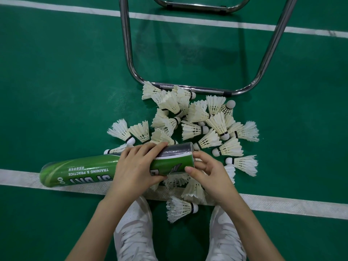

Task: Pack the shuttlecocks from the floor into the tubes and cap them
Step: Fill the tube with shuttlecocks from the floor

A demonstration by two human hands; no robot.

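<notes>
Two dozen or so feather shuttlecocks (199,129) lie scattered on the green court floor (56,81), so most of the packing is, by my reckoning, not yet done. They sit in a loose heap between your white shoes (133,234) and the chrome tube frame (190,88), with a few touching the frame's near bar and one (180,209) lying on its side between your feet, just below the white court line (282,205). That keeps every one of them within reach of a crouch.

You hold the green shuttlecock tube (90,169) almost level, crossing the white line, its far end to your left and its mouth to your right, just above the pile. Held so, the opening faces your working hand and the feathers need little travel.

Your left hand (135,166) has its grip clamped round the tube near the silver band, fingers over the top and thumb under, steadying it. Your right hand (207,171) is at the mouth, thumb and fingers curled at the rim; whether they pinch a shuttlecock or only the rim I cannot tell, since the opening is hidden. No cap shows at that end.
</notes>
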